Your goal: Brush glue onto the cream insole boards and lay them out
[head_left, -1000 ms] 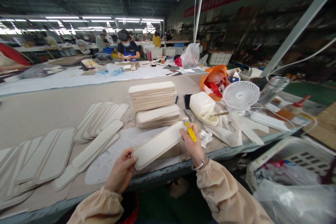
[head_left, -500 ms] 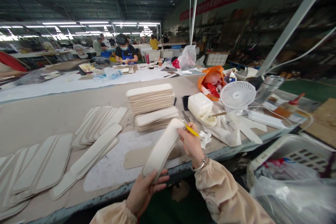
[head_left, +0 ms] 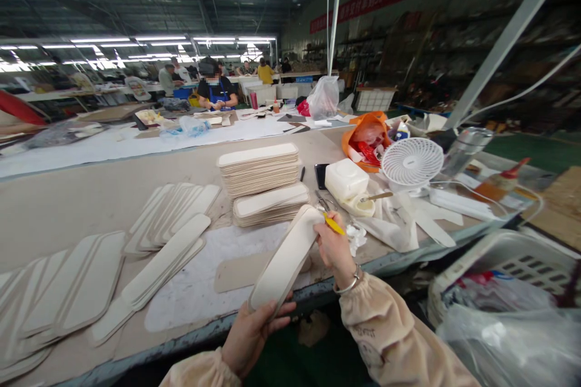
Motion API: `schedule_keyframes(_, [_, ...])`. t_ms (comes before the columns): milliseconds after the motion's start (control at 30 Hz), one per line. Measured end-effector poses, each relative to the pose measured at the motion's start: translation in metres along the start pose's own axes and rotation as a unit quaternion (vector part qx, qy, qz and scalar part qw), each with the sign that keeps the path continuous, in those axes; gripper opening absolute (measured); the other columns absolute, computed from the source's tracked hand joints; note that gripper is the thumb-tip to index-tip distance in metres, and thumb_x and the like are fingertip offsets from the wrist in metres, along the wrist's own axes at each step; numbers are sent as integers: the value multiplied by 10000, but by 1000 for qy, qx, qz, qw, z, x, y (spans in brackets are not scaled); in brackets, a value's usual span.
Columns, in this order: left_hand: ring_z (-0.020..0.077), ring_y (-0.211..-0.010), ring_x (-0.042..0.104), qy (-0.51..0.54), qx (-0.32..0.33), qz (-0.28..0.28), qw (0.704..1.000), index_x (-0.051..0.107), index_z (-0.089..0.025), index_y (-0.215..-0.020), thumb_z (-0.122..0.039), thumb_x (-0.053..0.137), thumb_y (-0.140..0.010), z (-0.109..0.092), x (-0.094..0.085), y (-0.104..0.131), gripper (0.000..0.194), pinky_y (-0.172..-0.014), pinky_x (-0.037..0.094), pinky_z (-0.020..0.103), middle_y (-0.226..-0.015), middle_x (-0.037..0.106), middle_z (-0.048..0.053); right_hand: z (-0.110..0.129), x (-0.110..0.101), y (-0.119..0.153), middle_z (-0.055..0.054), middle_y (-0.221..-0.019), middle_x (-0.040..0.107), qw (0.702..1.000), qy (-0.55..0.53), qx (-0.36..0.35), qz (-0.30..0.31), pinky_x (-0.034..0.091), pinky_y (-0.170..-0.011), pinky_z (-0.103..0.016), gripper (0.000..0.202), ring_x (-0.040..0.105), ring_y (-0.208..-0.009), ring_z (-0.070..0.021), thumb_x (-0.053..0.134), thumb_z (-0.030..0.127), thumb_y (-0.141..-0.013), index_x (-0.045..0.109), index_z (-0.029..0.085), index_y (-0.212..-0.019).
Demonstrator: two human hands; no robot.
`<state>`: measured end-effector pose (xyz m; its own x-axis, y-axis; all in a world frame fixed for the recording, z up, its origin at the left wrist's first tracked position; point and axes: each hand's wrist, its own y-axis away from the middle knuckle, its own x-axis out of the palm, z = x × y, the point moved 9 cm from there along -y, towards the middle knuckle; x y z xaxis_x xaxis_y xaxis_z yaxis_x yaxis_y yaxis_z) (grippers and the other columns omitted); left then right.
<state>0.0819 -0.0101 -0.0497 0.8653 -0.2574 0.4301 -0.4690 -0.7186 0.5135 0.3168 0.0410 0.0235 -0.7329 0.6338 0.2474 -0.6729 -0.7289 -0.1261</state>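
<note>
A long white rounded panel [head_left: 284, 260] is held tilted above the front of the table. My left hand [head_left: 254, 332] grips its lower end, thumb on top and fingers beneath. At the upper end, my right hand [head_left: 333, 245] pinches the panel's edge and also holds a yellow tool [head_left: 334, 224]. Under the panel, a beige piece [head_left: 240, 272] lies on a white sheet [head_left: 177, 299]. Behind are two neat stacks of similar panels, the taller [head_left: 258, 172] behind the lower [head_left: 272, 204]. More panels [head_left: 93, 281] lie fanned out on the left.
To the right are a white box [head_left: 347, 178], a phone [head_left: 321, 175], a white fan [head_left: 412, 163], an orange bag [head_left: 363, 133] and a glue bottle [head_left: 499, 181]. A plastic basket [head_left: 508, 254] stands at the lower right. Across the table sits a person [head_left: 218, 94].
The held panel and both hands have shifted slightly to the right. The yellow tool has moved a little with my right hand.
</note>
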Motion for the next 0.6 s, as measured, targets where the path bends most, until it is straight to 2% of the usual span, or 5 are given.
schedule_keyframes(133, [306,-971,689,-4,1,9,1000,665,-128,-1046,-329,783,-692,-4,-1,1,423,-692,602,293,-1100,698,176,6,5,1,94,-627,282,999,-27,17,32,384,-461,-231,367,372,-493,-113,581,281,-663,264,273,-847])
schedule_keyframes(233, [317,-977,684,5,4,13,1000,653,-120,-1068,-362,749,-729,-7,-2,1,427,-658,606,289,-1070,701,167,12,8,1,83,-675,423,996,-52,35,62,483,-566,-288,418,512,-597,-143,639,341,-675,269,279,-861])
schedule_keyframes(367, [304,-939,694,-2,4,13,1000,655,-116,-1044,-370,731,-753,-6,-2,-1,394,-632,606,271,-1008,704,138,14,4,0,53,-837,585,992,-86,57,70,511,-633,-300,483,605,-751,-165,713,343,-648,290,280,-874])
schedule_keyframes(467, [291,-915,699,-17,7,17,1000,655,-118,-1034,-364,742,-746,-4,-2,-2,388,-643,607,271,-972,702,123,12,0,-2,77,-802,580,990,-109,68,65,504,-620,-264,505,597,-717,-138,761,308,-624,326,277,-880])
schedule_keyframes(600, [294,-915,698,-35,11,28,999,645,-118,-1049,-373,758,-730,-1,-2,-3,424,-648,608,282,-962,700,121,11,-4,-4,102,-701,495,988,-119,73,66,481,-590,-235,497,542,-637,-111,790,289,-619,367,273,-878])
